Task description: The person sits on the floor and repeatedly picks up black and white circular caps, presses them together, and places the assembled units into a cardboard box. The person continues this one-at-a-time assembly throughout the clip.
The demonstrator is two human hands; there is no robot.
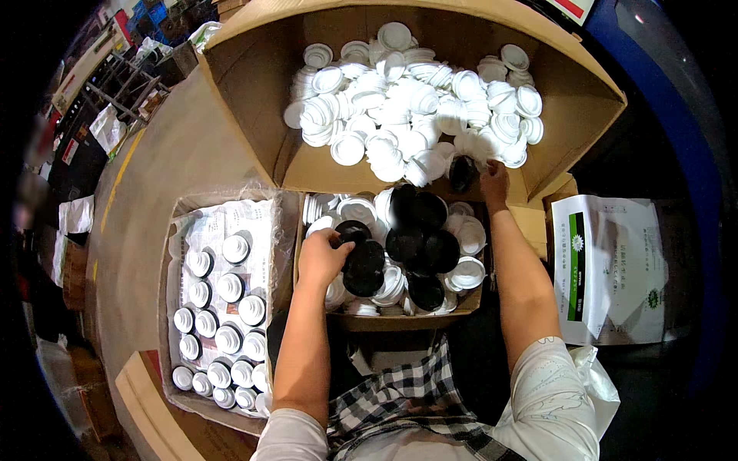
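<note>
My left hand [323, 255] is closed on the rim of a black round cap [354, 232], thumb and fingers pinching its edge. Below that cap lies another black cap [364, 269], and several more [415, 246] rest on white stepped lids [467, 273] in the nearer carton [400, 323]. My right hand [494, 184] reaches to the front edge of the heap of white lids [415, 100] in the large carton. Its fingers look curled together, and what they grip is blurred and partly hidden. Right beside them a single black cap [463, 174] stands tilted.
The large cardboard carton [254, 100] lies beyond the nearer one. At left, a newspaper-lined box [173, 307] holds several white lids fitted on black caps [228, 339]. A white printed sack [615, 269] lies at right. A cardboard flap [154, 407] sticks up at lower left.
</note>
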